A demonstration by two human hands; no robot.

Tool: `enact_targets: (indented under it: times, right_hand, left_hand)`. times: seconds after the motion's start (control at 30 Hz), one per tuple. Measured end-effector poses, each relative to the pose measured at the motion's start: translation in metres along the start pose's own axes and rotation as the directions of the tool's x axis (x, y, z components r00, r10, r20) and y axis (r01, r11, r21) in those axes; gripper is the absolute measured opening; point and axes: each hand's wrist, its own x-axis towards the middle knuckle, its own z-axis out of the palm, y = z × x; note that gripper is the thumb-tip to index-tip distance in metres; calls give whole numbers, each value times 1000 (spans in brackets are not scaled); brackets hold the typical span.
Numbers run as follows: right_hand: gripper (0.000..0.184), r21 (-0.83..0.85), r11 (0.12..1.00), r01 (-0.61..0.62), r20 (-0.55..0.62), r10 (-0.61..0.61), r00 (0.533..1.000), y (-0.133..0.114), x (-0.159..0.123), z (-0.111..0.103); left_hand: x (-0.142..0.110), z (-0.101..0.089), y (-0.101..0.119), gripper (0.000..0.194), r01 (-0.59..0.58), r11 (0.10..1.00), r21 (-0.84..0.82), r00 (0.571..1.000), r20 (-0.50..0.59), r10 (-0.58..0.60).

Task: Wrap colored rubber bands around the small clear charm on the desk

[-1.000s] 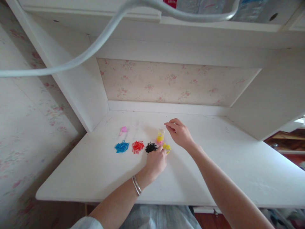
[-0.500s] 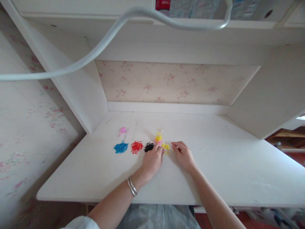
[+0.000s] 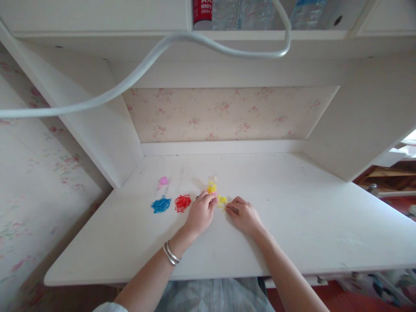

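My left hand [image 3: 202,211] is closed at the near, pink end of a small clear bottle [image 3: 212,178], which has yellow rubber bands [image 3: 212,188] inside. Just right of that hand lies a small loose pile of yellow rubber bands [image 3: 222,199]. At the pile's near right edge, my right hand [image 3: 243,214] has its fingertips pinched together on a yellow band; the fingertips are small and partly hidden. A black pile is almost wholly covered by my left hand. Further left are a red pile [image 3: 182,203] and a blue pile [image 3: 160,204] of rubber bands.
A pink cap-like piece [image 3: 163,180] lies behind the blue pile on the white desk [image 3: 292,225]. A pale cable [image 3: 143,73] hangs across the upper view. The shelf above holds plastic bottles [image 3: 256,15]. Side panels stand left and right.
My right hand has moved left to the yellow bands, its fingertips now at the pile's edge. My left hand now covers most of the black pile. The view has shifted slightly.
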Motion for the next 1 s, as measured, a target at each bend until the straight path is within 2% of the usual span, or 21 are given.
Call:
enact_targets:
  times: [0.13, 0.27, 0.37, 0.5, 0.73, 0.9, 1.0]
  right_hand:
    - [22, 9, 1000, 13, 2, -13, 1000, 1, 1, 1]
    - [21, -8, 1000, 19, -12, -19, 1000, 2, 1, 2]
    - [22, -26, 1000, 14, -4, -14, 1000, 2, 1, 1]
    - [23, -37, 999, 13, 7, -13, 1000, 2, 1, 0]
    - [23, -47, 998, 34, 10, -33, 999, 4, 1, 2]
    - [25, -5, 999, 37, 15, -37, 999, 2, 1, 0]
    - [32, 105, 994, 19, -26, -16, 1000, 1, 1, 0]
  left_hand:
    - [19, -23, 6, 26, -28, 995, -95, 998, -67, 21]
    - [50, -43, 8, 25, -62, 997, -48, 988, -144, 54]
    - [70, -48, 3, 23, -75, 996, 46, 983, -166, 82]
    - [84, -46, -6, 21, -66, 987, 145, 992, -99, 80]
    - [83, -40, -13, 24, -58, 980, 188, 998, -15, 62]
    - [72, -44, -12, 24, -66, 984, 165, 994, -79, 80]
    - [56, -45, -9, 25, -50, 989, 143, 991, -120, 68]
